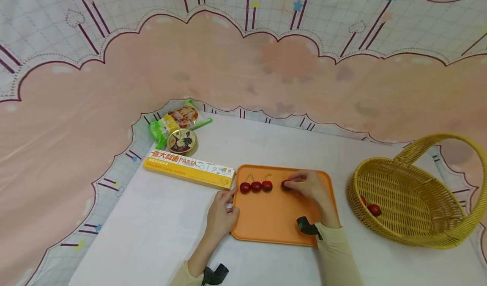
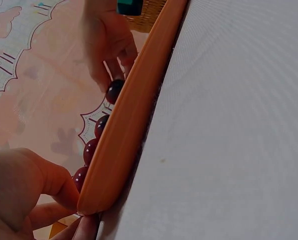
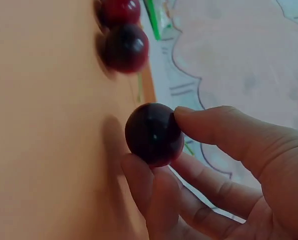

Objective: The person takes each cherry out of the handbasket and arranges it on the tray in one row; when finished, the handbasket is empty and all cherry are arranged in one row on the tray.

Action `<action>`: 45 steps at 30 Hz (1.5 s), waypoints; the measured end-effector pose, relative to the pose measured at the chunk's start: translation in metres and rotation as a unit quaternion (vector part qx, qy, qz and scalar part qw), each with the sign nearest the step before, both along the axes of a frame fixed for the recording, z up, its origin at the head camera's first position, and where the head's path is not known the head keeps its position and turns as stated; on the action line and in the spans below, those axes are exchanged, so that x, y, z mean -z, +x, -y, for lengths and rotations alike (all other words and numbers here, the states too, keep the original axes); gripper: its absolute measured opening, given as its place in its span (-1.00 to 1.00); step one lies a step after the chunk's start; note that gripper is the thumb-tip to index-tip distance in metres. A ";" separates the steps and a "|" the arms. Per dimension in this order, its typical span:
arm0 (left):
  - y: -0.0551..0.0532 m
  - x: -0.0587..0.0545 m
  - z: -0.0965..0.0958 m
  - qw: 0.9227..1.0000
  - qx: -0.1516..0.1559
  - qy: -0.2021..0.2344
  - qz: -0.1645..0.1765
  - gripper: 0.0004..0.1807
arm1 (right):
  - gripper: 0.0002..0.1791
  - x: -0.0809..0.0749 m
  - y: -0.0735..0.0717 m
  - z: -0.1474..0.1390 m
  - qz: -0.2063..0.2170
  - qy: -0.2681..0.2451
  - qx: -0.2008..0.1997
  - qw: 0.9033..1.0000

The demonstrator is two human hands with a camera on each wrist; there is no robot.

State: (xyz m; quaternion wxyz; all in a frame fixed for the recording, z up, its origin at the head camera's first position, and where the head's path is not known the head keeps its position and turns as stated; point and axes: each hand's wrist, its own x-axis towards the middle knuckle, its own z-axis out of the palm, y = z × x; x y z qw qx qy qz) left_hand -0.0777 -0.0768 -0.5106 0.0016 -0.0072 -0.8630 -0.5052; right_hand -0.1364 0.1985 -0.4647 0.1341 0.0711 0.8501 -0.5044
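Note:
An orange tray lies on the white table, with three dark red cherries in a row near its far left corner, green stems pointing away. My left hand holds the tray's left edge; in the left wrist view its fingers lie on both sides of the rim. Over the right part of the tray, my right hand pinches another cherry between thumb and fingers, to the right of the row. The right wrist view shows this cherry close over the tray surface, a gap away from the nearest cherry in the row.
To the right stands a yellow wicker basket with a tall handle and cherries at its left side. Behind the tray's left corner lie a pasta box, a round tin and a green-and-yellow food packet.

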 end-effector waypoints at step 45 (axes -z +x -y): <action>-0.001 0.001 0.002 1.000 0.006 -0.002 -0.007 -0.44 | -0.67 0.007 -0.006 0.027 -0.018 0.002 -0.012 1.000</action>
